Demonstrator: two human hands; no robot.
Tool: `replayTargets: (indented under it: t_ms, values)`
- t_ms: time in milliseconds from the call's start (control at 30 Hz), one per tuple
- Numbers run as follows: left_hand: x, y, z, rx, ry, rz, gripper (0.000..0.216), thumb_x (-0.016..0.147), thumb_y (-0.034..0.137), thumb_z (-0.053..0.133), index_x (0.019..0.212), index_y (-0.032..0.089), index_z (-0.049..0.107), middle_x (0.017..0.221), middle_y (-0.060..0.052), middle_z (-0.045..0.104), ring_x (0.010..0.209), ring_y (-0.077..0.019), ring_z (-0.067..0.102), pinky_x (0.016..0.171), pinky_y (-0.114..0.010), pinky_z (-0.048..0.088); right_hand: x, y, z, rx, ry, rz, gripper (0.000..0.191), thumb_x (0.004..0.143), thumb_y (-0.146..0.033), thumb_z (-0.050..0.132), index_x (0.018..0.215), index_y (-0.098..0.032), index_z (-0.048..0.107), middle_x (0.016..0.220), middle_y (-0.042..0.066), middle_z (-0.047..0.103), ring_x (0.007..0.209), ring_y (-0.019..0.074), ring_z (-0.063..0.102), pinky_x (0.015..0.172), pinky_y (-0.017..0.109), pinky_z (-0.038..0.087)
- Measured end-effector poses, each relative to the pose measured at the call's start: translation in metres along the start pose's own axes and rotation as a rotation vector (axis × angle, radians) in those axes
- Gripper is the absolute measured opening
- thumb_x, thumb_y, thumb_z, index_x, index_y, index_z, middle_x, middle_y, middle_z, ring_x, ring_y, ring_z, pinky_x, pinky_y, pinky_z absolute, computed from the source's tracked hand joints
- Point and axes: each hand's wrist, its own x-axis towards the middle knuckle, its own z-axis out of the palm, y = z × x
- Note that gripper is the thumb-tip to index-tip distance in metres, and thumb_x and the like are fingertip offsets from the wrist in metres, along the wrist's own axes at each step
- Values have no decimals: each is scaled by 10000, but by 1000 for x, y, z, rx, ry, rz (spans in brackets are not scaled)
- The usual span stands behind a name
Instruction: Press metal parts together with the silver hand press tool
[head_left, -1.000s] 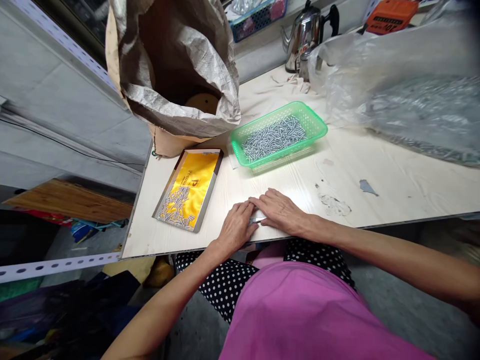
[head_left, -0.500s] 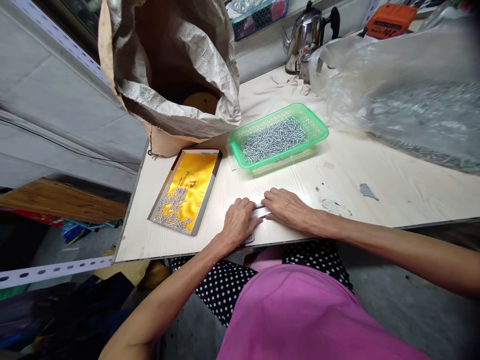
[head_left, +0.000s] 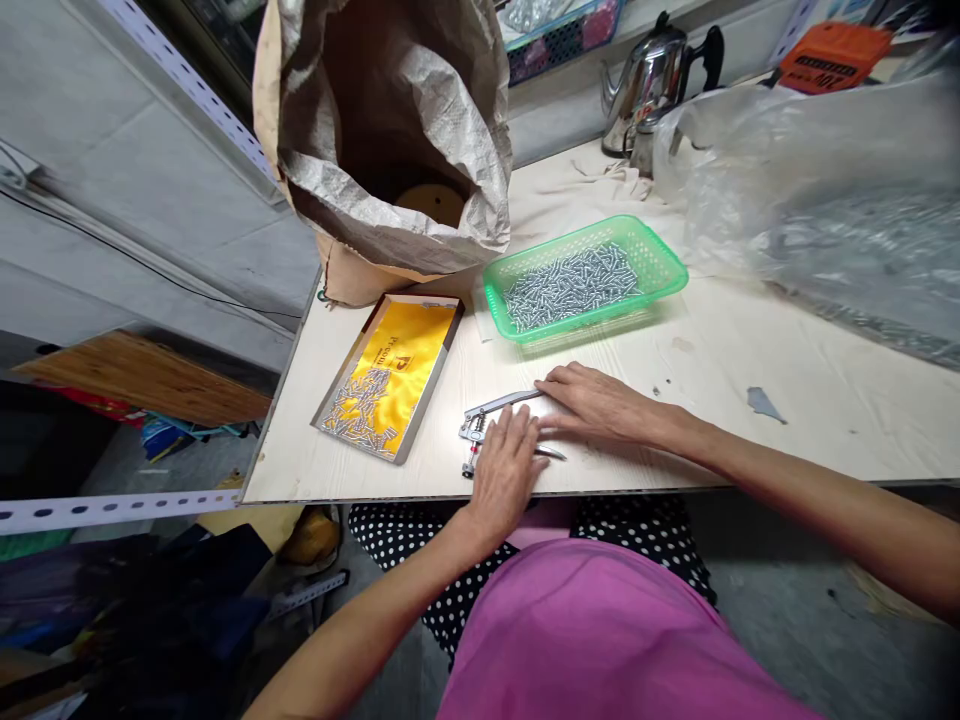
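Silver hand pliers with a spring between their spread handles lie on the table near its front edge. My left hand rests over the pliers' middle and lower handle, its fingers stretched out; the palm hides part of the tool. My right hand has its fingers closed around the end of the upper handle. To the left is a shallow box with a yellow cloth lining and a heap of small metal pins. Behind my hands a green plastic basket holds many similar pins.
A large open woven sack stands at the back left. A metal kettle and an orange box are at the back right. A clear plastic bag with metal pieces covers the right side. A grey scrap lies on the table.
The pliers' handles have spread apart and the tool's head shows now. My left hand has turned with its fingers straightened; my right hand has shifted slightly. The camera view has moved left.
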Motion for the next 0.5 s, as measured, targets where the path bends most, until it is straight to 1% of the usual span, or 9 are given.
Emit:
replayTargets:
  t_ms: [67, 133, 233, 333, 367, 400, 433, 500]
  values:
    - [-8, 10, 8, -48, -8, 46, 458, 963, 321, 527, 1395, 191, 448, 1525, -139, 417, 1470, -335, 261, 1135, -556, 352, 5, 6, 4, -12, 16, 35, 262, 984, -333, 494, 1056, -140, 656, 990, 111, 635, 910, 234, 532, 785, 333, 370]
    - [-10, 17, 14, -98, -27, 65, 385, 976, 345, 503, 1330, 196, 521, 1483, -122, 481, 1453, -319, 310, 1150, -571, 325, 13, 13, 7, -40, 38, 84, 206, 975, -239, 493, 961, -142, 674, 946, 100, 641, 907, 231, 525, 776, 328, 350]
    - [-8, 21, 15, -159, -48, 68, 299, 993, 338, 467, 1216, 193, 604, 1418, -100, 556, 1417, -288, 383, 1169, -577, 287, 27, 20, 6, -58, 63, 141, 183, 961, -218, 523, 925, -134, 682, 945, 101, 650, 923, 237, 516, 777, 328, 337]
    - [-6, 21, 12, -190, -47, 60, 302, 982, 344, 492, 1216, 196, 612, 1420, -108, 553, 1432, -282, 358, 1169, -578, 283, 40, 11, -1, -112, 49, 206, 170, 949, -195, 535, 932, -126, 689, 961, 116, 655, 931, 247, 511, 768, 336, 328]
    - [-5, 21, 11, -196, -44, 56, 315, 977, 350, 502, 1233, 199, 606, 1421, -112, 551, 1436, -283, 350, 1169, -580, 279, 44, 3, -4, -132, 47, 187, 164, 946, -184, 535, 944, -130, 690, 973, 118, 654, 932, 247, 508, 768, 340, 325]
    - [-5, 21, 11, -204, -43, 53, 334, 971, 363, 512, 1250, 200, 600, 1411, -116, 559, 1429, -286, 362, 1169, -580, 279, 47, -9, -6, -141, 46, 134, 158, 944, -182, 538, 960, -142, 690, 985, 113, 651, 934, 245, 503, 768, 342, 321]
    - [-5, 21, 12, -213, -45, 43, 351, 964, 378, 522, 1255, 197, 600, 1383, -121, 581, 1405, -292, 397, 1163, -573, 292, 50, -22, -6, -136, 42, 46, 149, 941, -189, 549, 978, -161, 690, 999, 102, 646, 940, 242, 496, 765, 341, 318]
    - [-6, 21, 15, -240, -59, 15, 365, 955, 396, 527, 1236, 183, 623, 1276, -133, 649, 1305, -306, 511, 1130, -539, 360, 58, -50, -3, -100, 2, -183, 116, 928, -216, 585, 974, -210, 691, 1005, 71, 634, 954, 233, 481, 747, 333, 317]
